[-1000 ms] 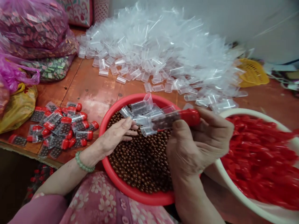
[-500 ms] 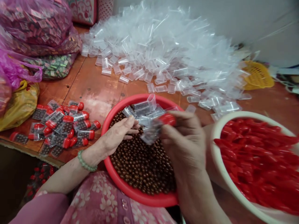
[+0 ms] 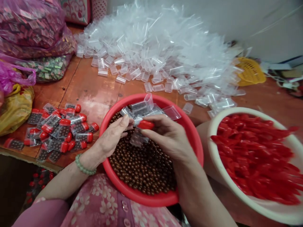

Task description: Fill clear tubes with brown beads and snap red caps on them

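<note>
My right hand grips a small clear plastic tube with a red cap, pinched at the cap end. Brown balls show through its blurred lower part. My left hand, a green bead bracelet on its wrist, has its fingers stretched out close by; whether they touch the tube I cannot tell. Both hands are above a red basin of shiny brown balls. Several clear empty tubes lie on the balls at the basin's far side.
A big heap of clear tubes covers the back of the wooden table. Filled, red-capped tubes are piled at left, near plastic bags. At right, a cream tub holds red caps. Behind it is a yellow basket.
My right hand has moved left with the red-capped tube, bringing it close to my left hand's fingers. My left hand stays outstretched over the basin. The view has shifted slightly to the right.
</note>
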The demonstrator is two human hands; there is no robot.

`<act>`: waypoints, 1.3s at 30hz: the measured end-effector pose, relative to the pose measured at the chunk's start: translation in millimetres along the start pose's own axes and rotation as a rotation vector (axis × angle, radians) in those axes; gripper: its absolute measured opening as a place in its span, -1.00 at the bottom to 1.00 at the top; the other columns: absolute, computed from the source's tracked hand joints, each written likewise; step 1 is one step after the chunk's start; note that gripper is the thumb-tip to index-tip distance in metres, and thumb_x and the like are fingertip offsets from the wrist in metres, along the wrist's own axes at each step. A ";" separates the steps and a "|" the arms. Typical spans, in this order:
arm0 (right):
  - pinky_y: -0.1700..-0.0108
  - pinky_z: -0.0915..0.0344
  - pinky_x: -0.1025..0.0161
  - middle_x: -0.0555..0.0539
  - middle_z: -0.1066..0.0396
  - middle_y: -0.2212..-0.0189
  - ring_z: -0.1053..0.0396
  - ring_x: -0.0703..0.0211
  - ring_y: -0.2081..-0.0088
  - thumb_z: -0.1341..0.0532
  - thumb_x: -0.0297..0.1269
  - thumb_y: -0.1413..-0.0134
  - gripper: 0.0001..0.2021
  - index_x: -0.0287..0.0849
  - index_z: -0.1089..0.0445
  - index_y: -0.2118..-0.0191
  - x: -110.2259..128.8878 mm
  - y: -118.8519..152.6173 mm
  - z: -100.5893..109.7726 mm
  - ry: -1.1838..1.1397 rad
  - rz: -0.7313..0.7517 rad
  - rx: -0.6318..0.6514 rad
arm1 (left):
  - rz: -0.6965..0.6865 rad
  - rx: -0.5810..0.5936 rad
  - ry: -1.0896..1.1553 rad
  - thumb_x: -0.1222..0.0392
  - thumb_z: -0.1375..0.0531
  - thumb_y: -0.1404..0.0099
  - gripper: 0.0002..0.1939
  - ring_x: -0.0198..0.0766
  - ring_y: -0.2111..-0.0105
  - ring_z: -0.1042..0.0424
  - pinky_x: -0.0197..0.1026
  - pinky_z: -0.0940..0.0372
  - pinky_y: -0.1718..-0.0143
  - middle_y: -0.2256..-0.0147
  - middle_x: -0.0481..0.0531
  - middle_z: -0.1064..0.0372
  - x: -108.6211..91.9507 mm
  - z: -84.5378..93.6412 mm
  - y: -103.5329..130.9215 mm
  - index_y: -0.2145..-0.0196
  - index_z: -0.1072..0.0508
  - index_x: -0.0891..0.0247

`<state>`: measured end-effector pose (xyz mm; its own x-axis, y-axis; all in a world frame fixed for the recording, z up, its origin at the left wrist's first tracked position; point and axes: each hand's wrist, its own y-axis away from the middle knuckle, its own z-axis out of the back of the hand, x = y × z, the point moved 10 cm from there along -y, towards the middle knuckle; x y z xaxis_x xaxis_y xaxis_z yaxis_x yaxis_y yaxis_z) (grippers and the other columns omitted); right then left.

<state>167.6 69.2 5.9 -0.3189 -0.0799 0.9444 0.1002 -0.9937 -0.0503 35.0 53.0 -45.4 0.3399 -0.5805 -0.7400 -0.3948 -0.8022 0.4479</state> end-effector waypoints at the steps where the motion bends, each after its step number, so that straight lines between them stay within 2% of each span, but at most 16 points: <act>1: 0.13 -0.43 0.08 -0.04 -0.53 0.29 -0.49 0.09 0.25 -0.38 -0.19 0.05 -0.75 -0.09 -0.47 0.20 0.1 -1.1 1.0 0.053 0.003 0.007 | 0.000 0.004 -0.003 -0.23 -0.11 -0.29 -0.52 -0.03 -0.12 -0.28 0.01 -0.07 -0.14 -0.03 0.14 -0.38 -0.4 -0.5 0.2 0.14 -0.46 0.24; 6: 0.17 -0.43 0.09 -0.03 -0.53 0.27 -0.49 0.10 0.26 -0.35 -0.22 0.01 -0.73 -0.07 -0.44 0.14 -3.9 -3.9 7.0 -0.020 -0.007 0.005 | 0.002 0.005 -0.008 -0.22 -0.13 -0.29 -0.53 -0.05 -0.12 -0.28 0.01 -0.08 -0.15 -0.05 0.16 -0.37 -2.0 -1.5 1.1 0.12 -0.44 0.25; 9: 0.10 -0.40 0.05 -0.04 -0.53 0.29 -0.47 0.09 0.24 -0.35 -0.28 0.03 -0.78 -0.10 -0.47 0.20 -2.5 -4.0 0.7 0.152 0.016 0.020 | 0.006 0.007 0.002 -0.22 -0.13 -0.29 -0.53 -0.08 -0.09 -0.30 -0.01 -0.09 -0.15 -0.02 0.13 -0.39 -1.7 -2.2 1.1 0.13 -0.44 0.25; 10: 0.08 -0.40 0.06 -0.04 -0.53 0.29 -0.47 0.10 0.23 -0.35 -0.29 0.02 -0.79 -0.10 -0.47 0.20 -2.1 -4.0 -1.5 0.144 0.014 0.016 | 0.005 0.010 0.010 -0.21 -0.13 -0.29 -0.54 -0.09 -0.08 -0.31 -0.02 -0.10 -0.14 -0.01 0.13 -0.40 -1.7 -2.4 1.2 0.13 -0.44 0.25; 13: 0.11 -0.42 0.15 0.01 -0.51 0.26 -0.47 0.17 0.23 -0.36 -0.30 0.02 -0.76 -0.05 -0.45 0.17 -0.9 -4.0 0.3 -0.094 -0.011 -0.077 | 0.012 0.059 0.020 -0.16 -0.12 -0.32 -0.58 -0.13 -0.02 -0.34 -0.05 -0.15 -0.09 0.04 0.12 -0.42 -0.8 -6.3 2.3 0.12 -0.44 0.25; 15: 0.12 -0.42 0.19 0.04 -0.50 0.29 -0.47 0.21 0.25 -0.39 -0.29 0.06 -0.74 -0.04 -0.45 0.19 1.1 -3.8 -0.3 -0.200 -0.021 -0.113 | 0.033 0.121 0.012 -0.09 -0.13 -0.33 -0.63 -0.17 0.03 -0.37 -0.09 -0.19 -0.03 0.07 0.11 -0.43 1.6 -11.4 4.0 0.12 -0.43 0.26; 18: 0.17 -0.43 0.22 0.04 -0.49 0.32 -0.45 0.22 0.28 -0.41 -0.27 0.08 -0.74 -0.05 -0.46 0.21 6.6 -3.1 -5.9 -0.224 -0.025 -0.091 | 0.087 0.231 -0.024 0.08 -0.21 -0.28 -0.69 -0.24 0.15 -0.43 -0.14 -0.24 0.05 0.11 0.09 -0.43 8.1 -21.3 7.3 0.07 -0.40 0.28; 22: 0.20 -0.43 0.24 0.03 -0.50 0.32 -0.44 0.21 0.29 -0.39 -0.25 0.04 -0.78 -0.04 -0.48 0.20 10.1 -0.1 -6.0 -0.224 -0.041 -0.089 | 0.057 0.280 -0.112 0.25 -0.24 -0.19 -0.67 -0.31 0.28 -0.45 -0.17 -0.29 0.12 0.19 0.07 -0.44 6.7 -26.8 8.2 0.06 -0.38 0.32; 28: 0.14 -0.45 0.24 0.03 -0.52 0.28 -0.47 0.23 0.24 -0.36 -0.22 -0.02 -0.82 0.01 -0.50 0.20 -5.4 1.7 0.0 -0.428 -0.142 -0.141 | 0.018 0.281 -0.139 0.33 -0.20 -0.19 -0.73 -0.29 0.23 -0.43 -0.16 -0.29 0.05 0.26 0.06 -0.43 -1.3 -30.0 8.9 0.12 -0.43 0.37; 33: 0.21 -0.46 0.27 0.03 -0.52 0.31 -0.47 0.24 0.31 -0.39 -0.20 0.03 -0.79 -0.01 -0.50 0.21 -4.3 2.1 1.9 -0.480 -0.156 -0.164 | -0.074 0.289 -0.199 0.36 -0.19 -0.18 -0.67 -0.26 0.13 -0.42 -0.14 -0.21 -0.06 0.18 0.06 -0.47 -10.5 -31.3 13.6 0.07 -0.47 0.31; 36: 0.29 -0.46 0.30 0.05 -0.52 0.33 -0.45 0.28 0.40 -0.38 -0.20 0.01 -0.80 0.00 -0.50 0.21 -1.3 3.5 1.9 -0.530 -0.144 -0.169 | -0.092 0.329 -0.231 0.30 -0.19 -0.22 -0.66 -0.25 0.13 -0.44 -0.13 -0.20 -0.07 0.14 0.07 -0.47 -9.9 -34.2 16.9 0.03 -0.47 0.29; 39: 0.26 -0.46 0.29 0.05 -0.52 0.31 -0.46 0.28 0.36 -0.37 -0.21 -0.01 -0.80 0.01 -0.49 0.19 -0.8 6.1 4.2 -0.508 -0.128 -0.190 | -0.129 0.285 -0.328 0.25 -0.20 -0.24 -0.69 -0.24 0.16 -0.42 -0.14 -0.23 -0.02 0.18 0.06 -0.47 -9.9 -29.8 13.5 0.05 -0.48 0.31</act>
<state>172.4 63.5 6.2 0.1820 0.0437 0.9823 -0.0960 -0.9934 0.0620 51.7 43.7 -17.1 0.1315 -0.3669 -0.9209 -0.6018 -0.7678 0.2199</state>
